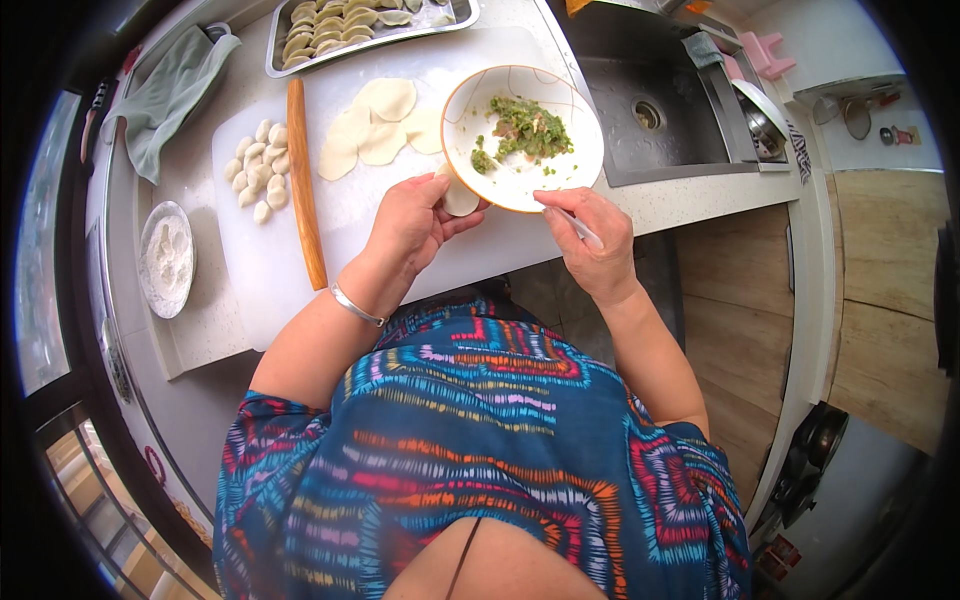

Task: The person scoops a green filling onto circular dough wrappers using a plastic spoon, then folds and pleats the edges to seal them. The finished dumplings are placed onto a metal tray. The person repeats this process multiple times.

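My left hand [417, 217] holds a round dough wrapper [458, 196] at the near left rim of a white bowl [523, 196]. Green chopped filling [531, 129] lies in the bowl. My right hand [596, 236] grips the white handle of a utensil [583, 229] at the bowl's near right rim; its far end is hard to make out. Several flat dough wrappers [382, 142] lie on a white board [360, 225], left of the bowl. A wooden rolling pin [306, 187] rests between them and a group of small dough pieces [256, 174].
A metal tray [375, 41] of filled dumplings stands behind the board. At the left are a bowl of flour [168, 259] and a green cloth [169, 90] over a container. A steel sink [645, 90] is at the right, with a pink stool [766, 56] beyond.
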A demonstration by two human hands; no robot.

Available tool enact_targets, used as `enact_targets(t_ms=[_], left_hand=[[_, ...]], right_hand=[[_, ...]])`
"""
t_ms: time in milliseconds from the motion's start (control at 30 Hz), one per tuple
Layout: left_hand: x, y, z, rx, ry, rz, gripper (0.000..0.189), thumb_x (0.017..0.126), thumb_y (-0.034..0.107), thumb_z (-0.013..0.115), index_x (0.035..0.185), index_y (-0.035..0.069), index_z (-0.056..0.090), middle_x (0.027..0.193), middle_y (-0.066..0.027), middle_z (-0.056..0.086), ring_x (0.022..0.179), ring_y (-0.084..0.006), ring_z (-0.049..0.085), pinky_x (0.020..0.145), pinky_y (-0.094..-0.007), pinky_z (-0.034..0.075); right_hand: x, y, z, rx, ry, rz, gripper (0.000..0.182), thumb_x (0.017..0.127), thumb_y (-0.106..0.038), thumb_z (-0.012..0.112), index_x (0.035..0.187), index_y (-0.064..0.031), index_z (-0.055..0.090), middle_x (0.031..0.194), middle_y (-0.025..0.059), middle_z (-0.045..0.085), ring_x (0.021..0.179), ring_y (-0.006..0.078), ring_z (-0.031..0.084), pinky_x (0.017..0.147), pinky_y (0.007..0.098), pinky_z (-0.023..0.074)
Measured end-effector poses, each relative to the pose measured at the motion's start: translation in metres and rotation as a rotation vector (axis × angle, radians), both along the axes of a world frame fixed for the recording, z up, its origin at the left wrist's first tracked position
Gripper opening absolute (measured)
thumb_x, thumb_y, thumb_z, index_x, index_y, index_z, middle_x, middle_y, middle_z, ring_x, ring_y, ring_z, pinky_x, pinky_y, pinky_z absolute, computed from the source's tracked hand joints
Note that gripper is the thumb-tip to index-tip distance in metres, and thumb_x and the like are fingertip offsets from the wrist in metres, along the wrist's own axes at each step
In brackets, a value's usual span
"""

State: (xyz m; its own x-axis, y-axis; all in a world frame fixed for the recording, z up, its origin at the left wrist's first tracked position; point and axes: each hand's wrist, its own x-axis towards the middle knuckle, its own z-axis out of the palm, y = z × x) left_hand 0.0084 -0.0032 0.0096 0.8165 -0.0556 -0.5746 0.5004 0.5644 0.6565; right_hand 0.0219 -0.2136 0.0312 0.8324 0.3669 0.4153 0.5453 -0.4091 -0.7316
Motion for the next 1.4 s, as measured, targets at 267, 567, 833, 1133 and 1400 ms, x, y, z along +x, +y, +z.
enact_targets(t_ms=[267,567,833,1133,1400], left_hand=[[0.000,0.006,0.001,-0.039,0.003,0.036,0.028,0.096,0.010,0.040,0.113,-0.009,0.048,0.106,-0.0207,0.061,0.092,-0.0299,0.065,0.083,-0.0414,0.057],[-0.001,0.014,0.011,-0.182,-0.009,0.016,0.029,0.094,0.007,0.039,0.114,-0.012,0.048,0.108,-0.0222,0.060,0.093,-0.0309,0.065,0.081,-0.0416,0.058],[-0.002,0.014,0.000,-0.152,-0.021,-0.016,0.033,0.095,0.004,0.040,0.123,-0.013,0.043,0.115,-0.0237,0.058,0.101,-0.0337,0.063,0.083,-0.0397,0.058],[-0.003,0.011,-0.006,-0.208,-0.014,-0.007,0.038,0.094,0.006,0.043,0.128,-0.010,0.041,0.119,-0.0231,0.056,0.104,-0.0355,0.062,0.085,-0.0415,0.057],[-0.004,0.011,0.000,-0.205,-0.006,0.001,0.040,0.094,0.009,0.043,0.127,-0.012,0.041,0.117,-0.0245,0.057,0.103,-0.0357,0.062,0.086,-0.0418,0.057]], right_hand=[[-0.019,0.001,-0.012,0.322,0.336,-0.066,0.013,0.085,0.001,0.061,0.098,-0.0005,0.067,0.091,0.0086,0.068,0.080,0.0151,0.065,0.071,0.0254,0.0510],[-0.031,0.002,0.003,0.132,-0.062,0.090,0.014,0.084,0.003,0.063,0.098,-0.0009,0.065,0.093,0.0116,0.068,0.080,0.0193,0.065,0.071,0.0268,0.0512],[-0.024,0.002,0.011,0.062,-0.160,-0.019,0.019,0.077,0.007,0.065,0.093,-0.0036,0.067,0.090,0.0108,0.068,0.080,0.0258,0.066,0.070,0.0320,0.0523],[-0.014,-0.008,-0.012,0.052,-0.028,-0.025,0.018,0.079,0.005,0.064,0.094,-0.0026,0.067,0.090,0.0115,0.068,0.083,0.0258,0.066,0.072,0.0312,0.0520],[-0.028,-0.002,-0.009,0.156,0.143,-0.034,0.013,0.086,0.001,0.062,0.098,-0.0006,0.066,0.086,0.0080,0.066,0.081,0.0167,0.064,0.072,0.0251,0.0499]])
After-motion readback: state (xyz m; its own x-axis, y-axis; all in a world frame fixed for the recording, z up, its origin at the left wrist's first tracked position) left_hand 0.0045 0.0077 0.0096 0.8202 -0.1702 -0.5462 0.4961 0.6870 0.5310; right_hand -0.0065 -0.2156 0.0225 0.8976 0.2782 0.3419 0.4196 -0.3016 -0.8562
